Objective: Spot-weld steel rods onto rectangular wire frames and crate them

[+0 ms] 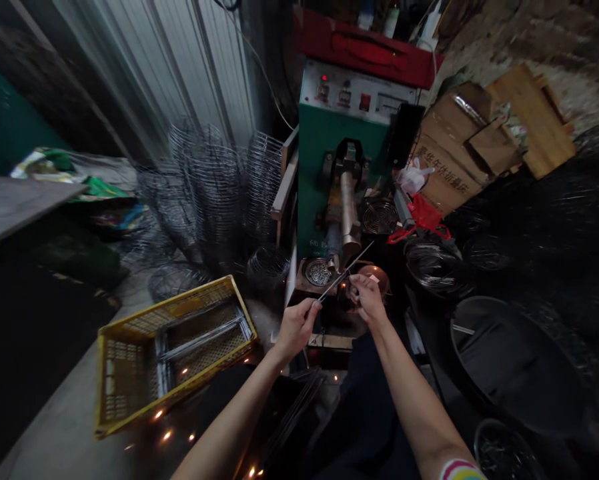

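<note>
My left hand (298,327) is closed around the near end of a thin metal rod (343,273), which slants up to the right in front of a green spot-welding machine (312,167). Close to the rod's middle, the fingers of my right hand (367,297) are pinched together; whatever they hold is too small to make out. The rod passes just under the machine's metal electrode arm (348,207). Beside the tip, a round dish (318,272) holds many small metal pieces. Orange sparks glow near my right fingers and lower down by the floor.
A yellow plastic crate (174,303) with metal rods stands at the left. Behind it rise stacks of wire baskets (209,187). To the right are a coil of wire (437,267), a large dark round tub (514,360) and cardboard boxes (454,160).
</note>
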### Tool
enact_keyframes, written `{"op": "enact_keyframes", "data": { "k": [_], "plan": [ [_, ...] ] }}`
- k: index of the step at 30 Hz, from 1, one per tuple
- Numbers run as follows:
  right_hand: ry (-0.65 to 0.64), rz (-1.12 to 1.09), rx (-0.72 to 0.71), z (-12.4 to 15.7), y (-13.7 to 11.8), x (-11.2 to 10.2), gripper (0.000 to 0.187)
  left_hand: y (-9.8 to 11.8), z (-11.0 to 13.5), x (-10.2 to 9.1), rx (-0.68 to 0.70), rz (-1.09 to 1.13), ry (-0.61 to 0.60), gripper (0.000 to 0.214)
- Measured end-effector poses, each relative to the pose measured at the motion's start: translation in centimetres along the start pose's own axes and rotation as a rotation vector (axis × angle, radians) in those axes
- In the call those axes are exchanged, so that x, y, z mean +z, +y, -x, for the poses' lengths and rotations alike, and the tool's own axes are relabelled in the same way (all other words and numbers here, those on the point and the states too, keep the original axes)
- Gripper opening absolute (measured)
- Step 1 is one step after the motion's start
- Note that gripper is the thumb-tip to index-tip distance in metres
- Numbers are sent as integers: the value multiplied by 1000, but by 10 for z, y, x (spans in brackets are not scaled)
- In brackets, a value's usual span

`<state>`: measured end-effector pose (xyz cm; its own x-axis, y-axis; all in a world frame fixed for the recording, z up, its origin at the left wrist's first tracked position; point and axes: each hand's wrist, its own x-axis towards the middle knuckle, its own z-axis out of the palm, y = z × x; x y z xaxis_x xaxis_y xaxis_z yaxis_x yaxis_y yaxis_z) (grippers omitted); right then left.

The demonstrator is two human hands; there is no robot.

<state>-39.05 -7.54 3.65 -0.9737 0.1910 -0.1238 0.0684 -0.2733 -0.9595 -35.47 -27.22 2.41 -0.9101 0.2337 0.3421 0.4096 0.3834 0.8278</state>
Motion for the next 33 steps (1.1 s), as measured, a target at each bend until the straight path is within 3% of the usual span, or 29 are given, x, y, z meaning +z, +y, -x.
{"op": "enact_keyframes", "data": {
  "k": [12, 23, 26, 30, 33],
  "plan": [
    [-10, -163, 43, -7, 2, 5, 37, 2, -7, -2, 9, -24, -5, 34],
    [-27, -42, 49, -11, 1, 3, 32, 0, -9, 0, -46, 18, -12, 34],
    [-32, 74, 56, 11, 0, -12, 38, 2, -10, -2, -20, -17, -27, 34],
    [-66, 416, 85, 65, 9, -47, 44, 2, -8, -5, 79, -99, -32, 35],
    [-131, 631, 90, 105, 15, -74, 42, 3, 2, -7, 185, -244, -100, 36]
  ]
}}
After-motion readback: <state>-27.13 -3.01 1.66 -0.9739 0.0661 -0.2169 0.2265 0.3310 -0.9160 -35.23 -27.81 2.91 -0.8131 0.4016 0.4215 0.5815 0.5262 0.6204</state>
